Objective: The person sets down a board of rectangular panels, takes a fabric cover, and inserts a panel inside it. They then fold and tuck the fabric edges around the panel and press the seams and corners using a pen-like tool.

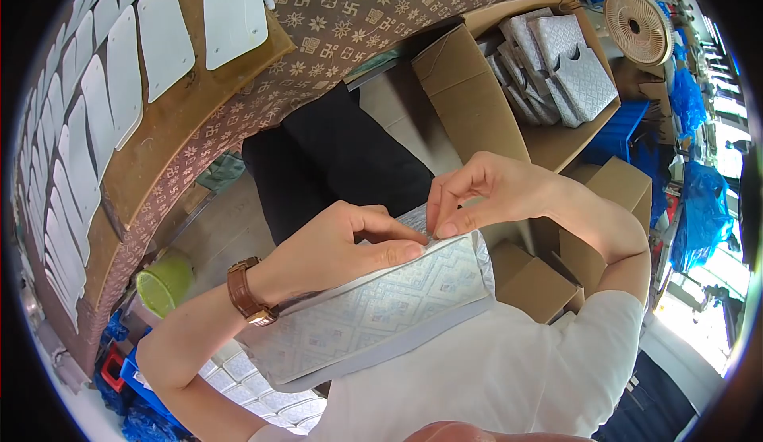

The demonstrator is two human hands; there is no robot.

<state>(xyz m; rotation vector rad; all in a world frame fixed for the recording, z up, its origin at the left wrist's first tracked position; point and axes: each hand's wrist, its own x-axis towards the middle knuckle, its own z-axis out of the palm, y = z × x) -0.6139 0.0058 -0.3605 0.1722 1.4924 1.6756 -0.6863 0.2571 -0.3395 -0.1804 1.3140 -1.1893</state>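
A silvery patterned piece (381, 307), shaped like a box or folded cover, rests against the person's body in the lower middle. My left hand (358, 239) is closed on its upper edge, thumb along the rim, with a brown watch on the wrist. At the upper right corner of the same piece, my right hand (477, 195) pinches the edge with thumb and fingers. Both hands' fingertips nearly meet at that edge. What lies between the fingertips is too small to make out.
An open cardboard box (469, 84) with several silvery patterned pieces (556, 64) stands at the upper right. White flat pieces (165, 36) lie on the table at left. A fan (636, 26), a green bin (164, 284) and smaller cartons (528, 283) stand around.
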